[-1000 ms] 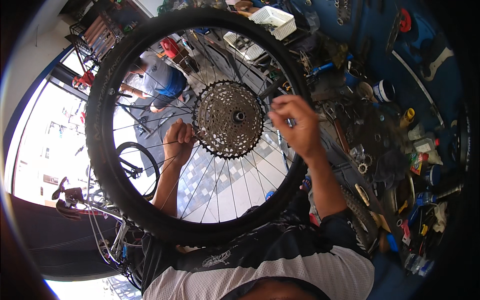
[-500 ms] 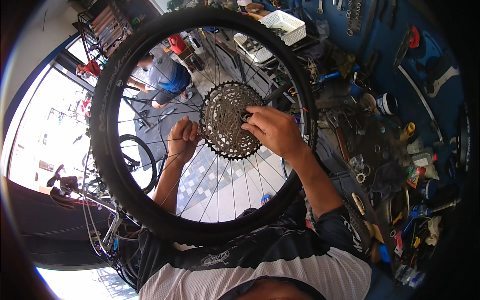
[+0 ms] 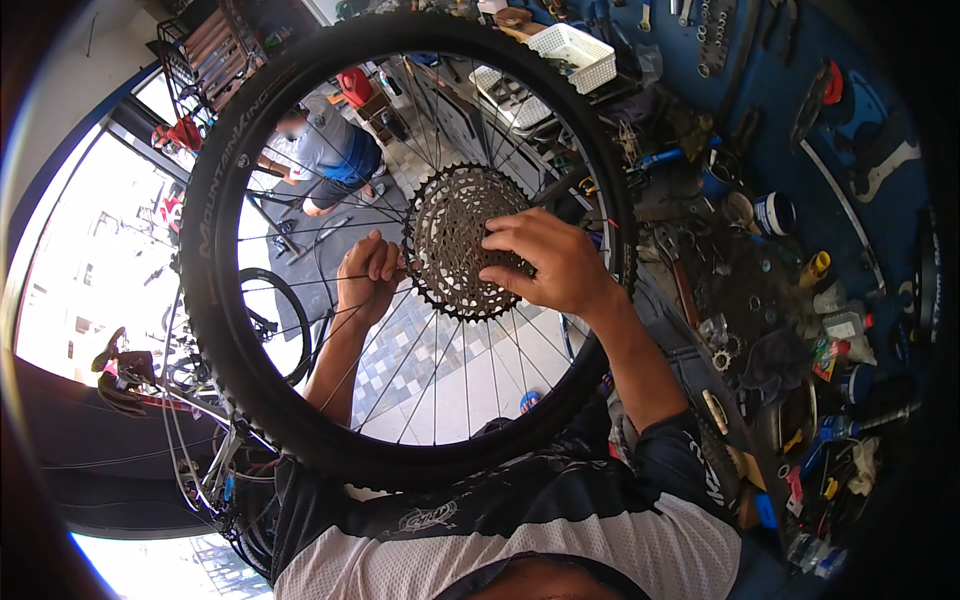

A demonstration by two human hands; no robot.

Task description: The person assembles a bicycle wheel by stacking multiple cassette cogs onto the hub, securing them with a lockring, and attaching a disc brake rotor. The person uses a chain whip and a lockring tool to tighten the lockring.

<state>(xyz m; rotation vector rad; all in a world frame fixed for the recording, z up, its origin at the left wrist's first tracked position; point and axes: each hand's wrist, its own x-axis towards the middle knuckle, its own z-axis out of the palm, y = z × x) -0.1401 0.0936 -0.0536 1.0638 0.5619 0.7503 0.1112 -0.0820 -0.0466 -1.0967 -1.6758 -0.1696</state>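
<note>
Bicycle wheel (image 3: 215,250), with its knobby black tyre on, is held upright in front of the person's chest, filling the middle of the view. Its stack of toothed sprockets (image 3: 460,240) sits at the hub, just right of centre, facing the person, which seems to be why the wheel is turned this way: that side is the one being handled.

Right hand (image 3: 550,262) lies over the sprockets at about 3 o'clock of the stack, fingers curled down onto the teeth and the centre, closed in a light grip on the sprockets; what the fingertips pinch underneath I cannot tell. Left hand (image 3: 368,275) is at about 9 o'clock of the hub, reaching through from behind the spokes (image 3: 440,380), fist closed at the hub on that far side, probably bracing the wheel so it does not turn or tip while the other hand works.

At 2 to 4 o'clock a cluttered workbench (image 3: 760,300) carries tools, tins and small bottles. A white basket (image 3: 575,52) stands at 1 o'clock. Seen through the wheel at 11 o'clock, another person (image 3: 335,155) crouches on the tiled floor. Another bicycle (image 3: 175,375) stands at 8 o'clock by the bright window.
</note>
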